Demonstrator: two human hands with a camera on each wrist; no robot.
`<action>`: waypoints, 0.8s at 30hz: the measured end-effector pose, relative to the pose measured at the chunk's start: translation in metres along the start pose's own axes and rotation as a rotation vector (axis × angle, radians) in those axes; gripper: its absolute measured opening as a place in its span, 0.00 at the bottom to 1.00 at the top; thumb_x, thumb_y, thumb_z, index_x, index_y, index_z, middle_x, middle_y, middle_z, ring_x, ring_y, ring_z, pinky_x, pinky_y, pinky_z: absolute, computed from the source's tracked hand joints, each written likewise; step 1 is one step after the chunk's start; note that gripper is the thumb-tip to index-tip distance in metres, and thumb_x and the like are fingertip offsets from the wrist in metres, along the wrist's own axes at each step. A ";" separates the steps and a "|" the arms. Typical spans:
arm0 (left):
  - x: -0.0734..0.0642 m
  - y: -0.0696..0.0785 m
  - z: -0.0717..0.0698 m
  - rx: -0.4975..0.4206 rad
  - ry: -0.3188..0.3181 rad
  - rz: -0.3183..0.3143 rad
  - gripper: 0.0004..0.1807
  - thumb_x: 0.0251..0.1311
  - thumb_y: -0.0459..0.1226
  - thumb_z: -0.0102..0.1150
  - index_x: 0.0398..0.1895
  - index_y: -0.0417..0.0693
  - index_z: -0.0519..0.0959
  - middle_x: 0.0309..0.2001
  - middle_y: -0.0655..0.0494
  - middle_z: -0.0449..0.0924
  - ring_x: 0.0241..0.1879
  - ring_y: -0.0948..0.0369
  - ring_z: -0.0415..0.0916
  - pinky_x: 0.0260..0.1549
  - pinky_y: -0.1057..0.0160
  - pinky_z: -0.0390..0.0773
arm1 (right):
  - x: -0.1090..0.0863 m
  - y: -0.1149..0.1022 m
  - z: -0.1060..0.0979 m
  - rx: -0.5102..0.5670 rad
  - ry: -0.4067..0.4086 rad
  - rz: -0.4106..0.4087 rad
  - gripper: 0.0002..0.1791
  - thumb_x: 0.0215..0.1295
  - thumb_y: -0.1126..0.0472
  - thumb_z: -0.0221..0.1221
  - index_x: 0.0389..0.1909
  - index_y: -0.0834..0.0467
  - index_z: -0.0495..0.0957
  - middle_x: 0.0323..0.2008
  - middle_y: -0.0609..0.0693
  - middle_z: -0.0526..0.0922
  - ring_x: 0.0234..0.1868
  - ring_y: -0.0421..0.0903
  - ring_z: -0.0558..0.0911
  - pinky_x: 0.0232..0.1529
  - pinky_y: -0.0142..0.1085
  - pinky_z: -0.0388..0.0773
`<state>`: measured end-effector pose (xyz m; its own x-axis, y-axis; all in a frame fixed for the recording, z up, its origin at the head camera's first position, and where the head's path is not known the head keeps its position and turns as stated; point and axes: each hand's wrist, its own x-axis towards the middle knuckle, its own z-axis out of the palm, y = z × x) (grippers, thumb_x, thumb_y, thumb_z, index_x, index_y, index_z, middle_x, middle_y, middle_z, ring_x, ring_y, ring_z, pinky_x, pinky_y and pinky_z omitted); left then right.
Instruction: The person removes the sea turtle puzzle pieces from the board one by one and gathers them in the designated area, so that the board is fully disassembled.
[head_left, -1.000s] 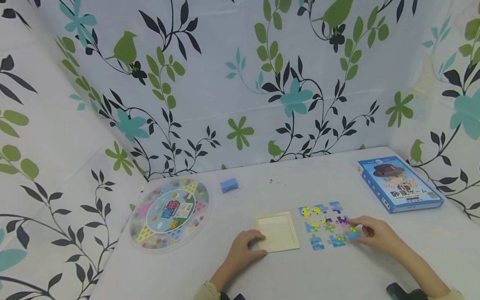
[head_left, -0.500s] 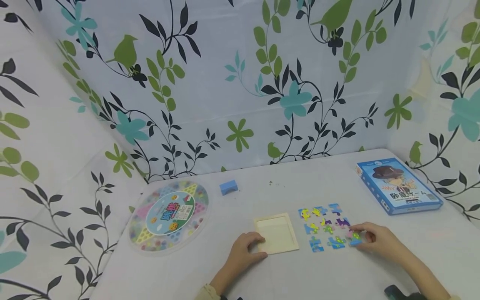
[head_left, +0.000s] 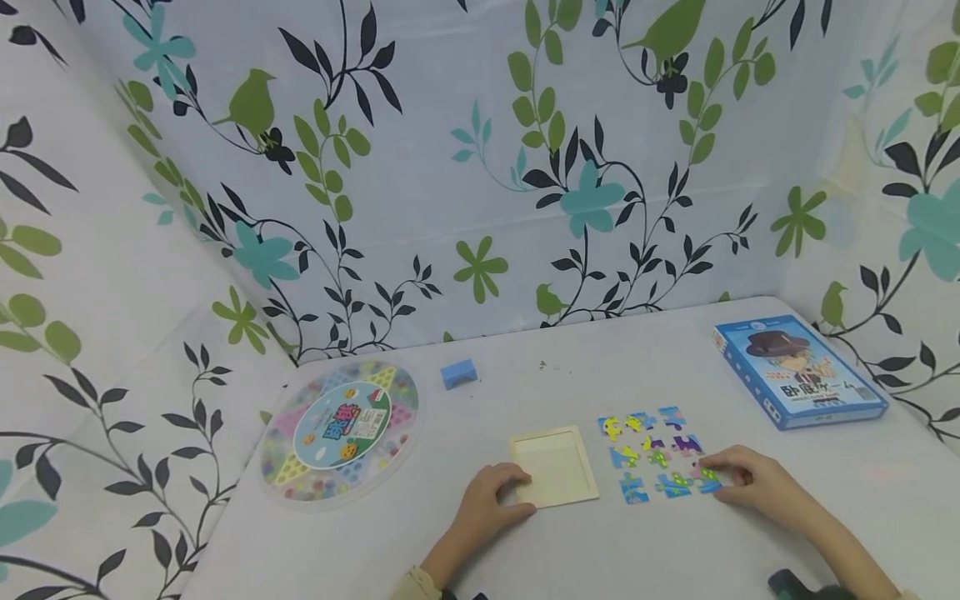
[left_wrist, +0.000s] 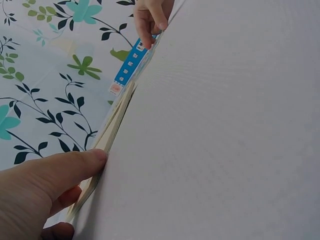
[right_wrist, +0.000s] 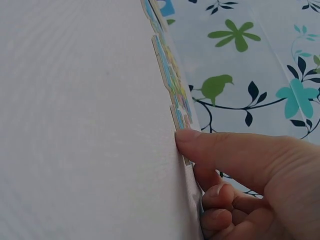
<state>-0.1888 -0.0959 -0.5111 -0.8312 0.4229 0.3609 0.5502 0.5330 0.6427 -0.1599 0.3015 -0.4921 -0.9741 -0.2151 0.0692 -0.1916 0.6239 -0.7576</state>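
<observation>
A shallow pale wooden puzzle tray (head_left: 553, 468) lies flat on the white table, bare inside. My left hand (head_left: 491, 498) holds its left side, thumb at the near corner and fingers along the left edge, as the left wrist view (left_wrist: 55, 187) also shows. Right of the tray, colourful jigsaw pieces (head_left: 632, 488) lie in loose rows with gaps between them. My right hand (head_left: 761, 482) pinches the near-right corner piece (head_left: 708, 483) between thumb and fingers. In the right wrist view the thumb sits on that piece's edge, and the fingertips are partly hidden.
A round clear game case (head_left: 341, 429) lies at the left. A small blue block (head_left: 458, 373) stands behind the tray. At the back right is a blue game box (head_left: 798, 369). Patterned cloth (head_left: 420, 167) hangs behind and at both sides of the table.
My right hand has shifted slightly, bringing the corner piece level with the near row of pieces. My left hand and the wooden tray stay in place.
</observation>
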 end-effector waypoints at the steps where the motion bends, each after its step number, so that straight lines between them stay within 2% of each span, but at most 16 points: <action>1: 0.000 0.000 0.000 0.000 -0.002 -0.003 0.17 0.41 0.43 0.69 0.36 0.49 0.79 0.42 0.61 0.77 0.40 0.63 0.70 0.38 0.65 0.69 | 0.001 0.000 0.000 -0.002 0.001 0.008 0.23 0.47 0.60 0.65 0.46 0.63 0.76 0.25 0.48 0.67 0.23 0.40 0.64 0.23 0.31 0.64; 6: 0.000 0.000 0.000 0.002 -0.009 -0.012 0.17 0.42 0.44 0.68 0.37 0.50 0.78 0.42 0.61 0.77 0.41 0.63 0.70 0.39 0.65 0.69 | 0.001 -0.001 0.001 -0.015 0.017 0.017 0.24 0.46 0.58 0.66 0.45 0.63 0.76 0.25 0.48 0.67 0.23 0.40 0.64 0.22 0.31 0.63; 10: 0.000 -0.001 0.000 0.006 0.006 0.005 0.17 0.42 0.43 0.68 0.36 0.49 0.78 0.41 0.61 0.77 0.40 0.63 0.71 0.38 0.64 0.69 | 0.001 -0.001 0.003 -0.039 0.038 0.013 0.21 0.46 0.58 0.66 0.43 0.62 0.77 0.24 0.46 0.67 0.22 0.39 0.64 0.22 0.31 0.63; 16: -0.003 -0.002 -0.002 0.010 0.002 -0.026 0.17 0.41 0.43 0.69 0.36 0.50 0.78 0.41 0.61 0.77 0.37 0.65 0.69 0.36 0.66 0.69 | 0.004 0.002 0.005 -0.048 0.040 0.008 0.20 0.46 0.58 0.66 0.42 0.61 0.78 0.23 0.46 0.66 0.22 0.39 0.64 0.22 0.31 0.63; 24: -0.001 0.001 -0.002 -0.008 -0.003 -0.010 0.17 0.42 0.43 0.68 0.37 0.49 0.79 0.42 0.61 0.77 0.38 0.65 0.69 0.37 0.65 0.68 | 0.001 0.006 0.001 -0.039 0.037 0.058 0.20 0.47 0.57 0.65 0.42 0.61 0.77 0.23 0.47 0.67 0.24 0.40 0.65 0.24 0.32 0.63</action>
<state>-0.1877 -0.0972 -0.5101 -0.8366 0.4195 0.3523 0.5409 0.5312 0.6521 -0.1618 0.3041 -0.4967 -0.9873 -0.1504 0.0508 -0.1390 0.6638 -0.7349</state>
